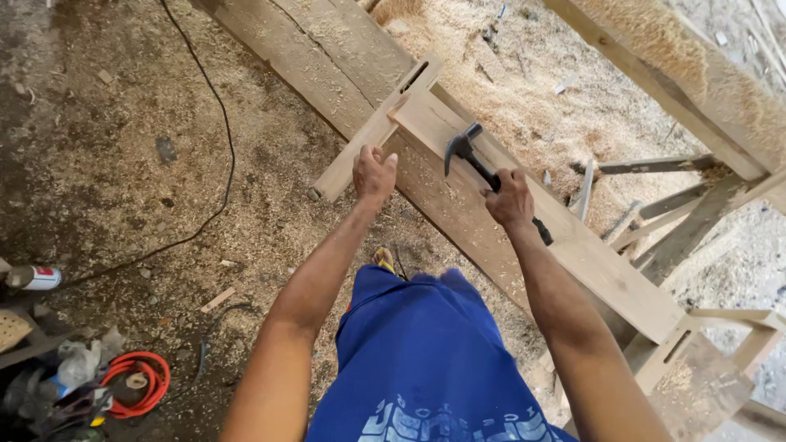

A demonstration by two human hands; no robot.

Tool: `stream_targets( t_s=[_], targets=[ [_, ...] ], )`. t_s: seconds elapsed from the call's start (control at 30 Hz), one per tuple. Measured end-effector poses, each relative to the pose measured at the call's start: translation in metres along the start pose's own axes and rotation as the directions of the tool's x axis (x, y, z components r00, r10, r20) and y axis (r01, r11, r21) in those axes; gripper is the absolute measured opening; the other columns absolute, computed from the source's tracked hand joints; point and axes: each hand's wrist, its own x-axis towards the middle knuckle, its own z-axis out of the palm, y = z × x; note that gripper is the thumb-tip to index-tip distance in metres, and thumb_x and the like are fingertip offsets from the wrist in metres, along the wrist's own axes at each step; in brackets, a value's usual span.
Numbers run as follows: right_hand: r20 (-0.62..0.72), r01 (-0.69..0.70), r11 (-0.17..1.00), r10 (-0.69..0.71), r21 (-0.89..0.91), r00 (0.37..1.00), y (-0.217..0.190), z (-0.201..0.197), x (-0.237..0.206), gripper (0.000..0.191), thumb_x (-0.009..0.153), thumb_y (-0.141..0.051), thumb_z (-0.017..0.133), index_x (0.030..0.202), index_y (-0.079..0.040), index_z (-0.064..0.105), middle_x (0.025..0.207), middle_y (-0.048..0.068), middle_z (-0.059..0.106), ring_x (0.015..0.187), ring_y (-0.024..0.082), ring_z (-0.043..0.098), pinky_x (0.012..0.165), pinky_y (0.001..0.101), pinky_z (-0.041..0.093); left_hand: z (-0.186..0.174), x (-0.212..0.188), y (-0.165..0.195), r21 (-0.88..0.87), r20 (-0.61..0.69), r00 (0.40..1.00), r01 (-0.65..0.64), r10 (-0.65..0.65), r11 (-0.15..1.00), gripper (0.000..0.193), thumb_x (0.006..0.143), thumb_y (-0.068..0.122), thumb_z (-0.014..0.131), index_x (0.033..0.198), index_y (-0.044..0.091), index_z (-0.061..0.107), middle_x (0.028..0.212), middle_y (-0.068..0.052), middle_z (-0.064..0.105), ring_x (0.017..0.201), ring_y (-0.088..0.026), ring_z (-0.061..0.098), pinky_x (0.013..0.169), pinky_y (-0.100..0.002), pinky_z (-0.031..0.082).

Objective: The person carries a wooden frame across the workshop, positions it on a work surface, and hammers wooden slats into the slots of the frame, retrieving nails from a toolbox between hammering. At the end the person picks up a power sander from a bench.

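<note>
My right hand grips the black handle of a claw hammer, whose dark head is raised just above a long pale plank. My left hand rests with curled fingers on a short cross board that slots through the plank's mortised end. The joined boards lie across wide, dusty timbers that run diagonally over the ground. Blue clothing fills the bottom middle of the view.
Sawdust lies heaped at the top right under a thick beam. A black cable snakes across the dirt floor. A coiled orange hose, a spray can and clutter sit at the bottom left. Wooden frames stand at the right.
</note>
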Motion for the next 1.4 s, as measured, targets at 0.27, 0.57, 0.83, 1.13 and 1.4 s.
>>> stream_targets(
  t_s=[0.27,0.57,0.83,1.13,1.4],
  targets=[
    [0.092,0.166,0.974,-0.153,-0.152,0.984,-0.032,0.025,0.051,0.126,0.049,-0.053,0.098,0.149,-0.016,0.031,0.135,0.027,0.042,0.129,0.049,0.042,0.102,0.0627,0.035,0.019,0.048,-0.012,0.204,-0.026,0.979,-0.194,0.204,0.960,0.057,0.085,0.027,0.080,0.128,0.005,0.050,0.127,-0.022,0.049,0.121,-0.040,0.050,0.103,-0.051,0.045],
    [0.181,0.085,0.974,-0.047,-0.210,0.982,-0.059,0.045,0.085,0.128,0.063,-0.037,0.090,0.165,-0.028,0.013,0.134,0.025,0.044,0.121,0.047,0.049,0.105,0.0626,0.034,0.005,0.109,0.006,0.415,-0.028,0.987,-0.133,0.158,0.900,0.075,0.077,0.032,0.084,0.134,0.005,0.044,0.137,-0.025,0.045,0.131,-0.042,0.044,0.108,-0.055,0.040],
    [0.300,0.043,0.979,0.019,-0.199,0.954,-0.057,0.040,0.090,0.116,0.064,-0.035,0.087,0.160,-0.035,0.023,0.128,0.027,0.047,0.116,0.045,0.051,0.100,0.0559,0.036,0.026,0.135,0.013,0.556,0.222,0.975,-0.149,0.026,0.818,0.087,0.076,0.040,0.085,0.139,0.002,0.039,0.139,-0.028,0.049,0.138,-0.043,0.043,0.117,-0.051,0.037],
    [0.202,0.016,0.980,0.025,-0.198,0.979,-0.037,0.032,0.108,0.110,0.064,-0.039,0.087,0.156,-0.033,0.026,0.126,0.028,0.046,0.121,0.045,0.048,0.104,0.0602,0.032,0.009,0.157,0.001,0.589,0.312,0.949,-0.224,0.037,0.776,0.062,0.087,0.024,0.073,0.140,0.008,0.045,0.129,-0.026,0.063,0.120,-0.046,0.060,0.102,-0.055,0.049],
    [0.124,0.039,0.987,-0.020,-0.158,0.992,-0.021,0.026,0.124,0.104,0.069,-0.035,0.084,0.158,-0.033,0.028,0.127,0.028,0.047,0.122,0.048,0.049,0.107,0.0625,0.028,-0.018,0.142,-0.004,0.497,0.353,0.934,-0.140,-0.052,0.857,0.091,0.071,0.033,0.087,0.144,0.005,0.040,0.130,-0.024,0.063,0.123,-0.042,0.060,0.107,-0.049,0.047]
  ],
)
